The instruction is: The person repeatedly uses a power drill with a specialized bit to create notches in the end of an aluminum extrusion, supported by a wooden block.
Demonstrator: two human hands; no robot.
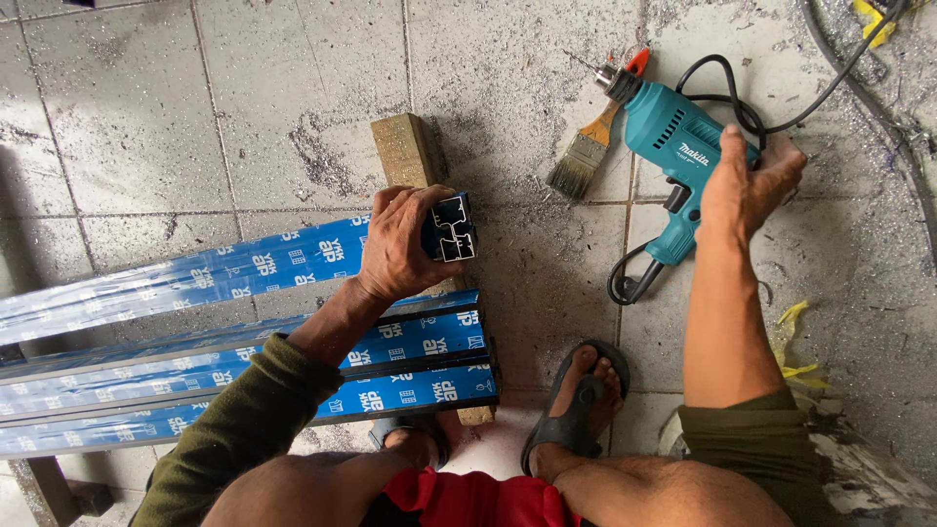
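My left hand (pixel 398 244) grips the end of a long metal profile (pixel 195 278) wrapped in blue printed film; its open hollow end shows beside my fingers. The profile rests across a wooden block (pixel 402 148). Nearer to me, more blue-wrapped profiles (pixel 410 366) lie side by side. My right hand (pixel 747 185) hovers with fingers apart just over a teal electric drill (pixel 673 132) that lies on the tiled floor, bit pointing to the upper left. I cannot tell whether the palm touches the drill.
A flat paintbrush (pixel 584 156) lies next to the drill's chuck. The drill's black cord (pixel 727 83) loops across the dusty grey tiles. My sandalled foot (pixel 578 402) rests at the profile ends. Yellow scraps (pixel 795 342) lie at the right.
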